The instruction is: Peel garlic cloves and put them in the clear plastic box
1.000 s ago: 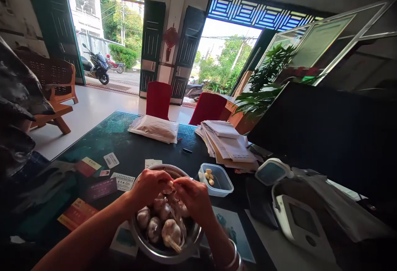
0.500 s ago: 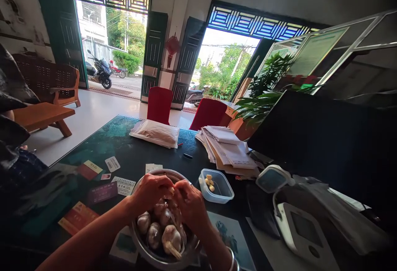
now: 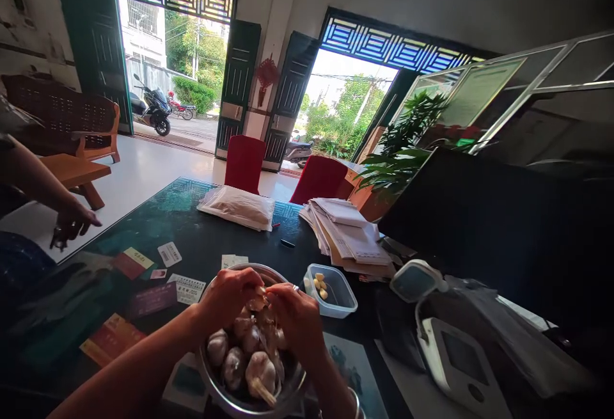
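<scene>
A metal bowl (image 3: pixel 214 388) on the dark desk holds several whole garlic bulbs (image 3: pixel 260 371) with papery skins. Above its far part, my left hand (image 3: pixel 236 292) and my right hand (image 3: pixel 293 313) meet, fingertips pinched together on a small pale garlic clove (image 3: pixel 260 291). Both hands are closed, and the fingers partly cover the clove. Just right of my right hand stands a clear plastic container (image 3: pixel 341 307) with several peeled cloves (image 3: pixel 320 284) in its left side.
Cards (image 3: pixel 189 288) lie left of the bowl. Behind are a wrapped packet (image 3: pixel 237 206), a pen (image 3: pixel 288 243) and stacked papers (image 3: pixel 348 230). A white device (image 3: pixel 453 355) and dark monitor (image 3: pixel 480 214) stand right. Another person's hand (image 3: pixel 71 221) hangs near the desk's left edge.
The other person's bare forearm and hand have come into view at the left. My hands stay over the bowl, fingers slightly shifted around the clove. The view has moved a little.
</scene>
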`<state>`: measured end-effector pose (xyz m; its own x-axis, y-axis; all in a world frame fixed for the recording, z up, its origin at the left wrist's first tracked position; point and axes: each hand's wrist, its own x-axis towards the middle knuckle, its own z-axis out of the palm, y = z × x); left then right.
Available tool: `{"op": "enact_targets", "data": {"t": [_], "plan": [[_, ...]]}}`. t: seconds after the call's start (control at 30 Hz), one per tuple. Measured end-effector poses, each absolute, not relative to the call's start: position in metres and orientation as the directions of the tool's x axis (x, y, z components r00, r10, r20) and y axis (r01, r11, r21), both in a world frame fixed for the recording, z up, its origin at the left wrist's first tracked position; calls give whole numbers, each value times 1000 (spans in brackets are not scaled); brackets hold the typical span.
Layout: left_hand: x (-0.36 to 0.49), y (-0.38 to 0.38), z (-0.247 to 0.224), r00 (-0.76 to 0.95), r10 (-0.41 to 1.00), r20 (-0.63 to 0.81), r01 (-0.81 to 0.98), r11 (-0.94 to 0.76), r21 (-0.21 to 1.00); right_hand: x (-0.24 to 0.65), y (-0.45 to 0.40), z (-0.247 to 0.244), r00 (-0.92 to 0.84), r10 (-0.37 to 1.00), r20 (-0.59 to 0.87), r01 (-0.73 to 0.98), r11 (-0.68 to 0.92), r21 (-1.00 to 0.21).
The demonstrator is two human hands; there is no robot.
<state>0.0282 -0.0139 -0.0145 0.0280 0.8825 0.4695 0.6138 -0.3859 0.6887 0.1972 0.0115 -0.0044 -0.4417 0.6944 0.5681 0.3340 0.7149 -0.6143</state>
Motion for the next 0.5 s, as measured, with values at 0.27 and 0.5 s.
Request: {"op": "enact_targets", "data": {"t": [0.27, 0.5], "plan": [[28, -12, -17, 40, 898, 437, 651, -355, 671, 195, 10, -15, -491, 654, 576, 394, 756, -523], [31, -12, -16, 49, 908, 416, 654, -344, 674, 195, 10, -17, -480, 661, 577, 408, 750, -520]]}}
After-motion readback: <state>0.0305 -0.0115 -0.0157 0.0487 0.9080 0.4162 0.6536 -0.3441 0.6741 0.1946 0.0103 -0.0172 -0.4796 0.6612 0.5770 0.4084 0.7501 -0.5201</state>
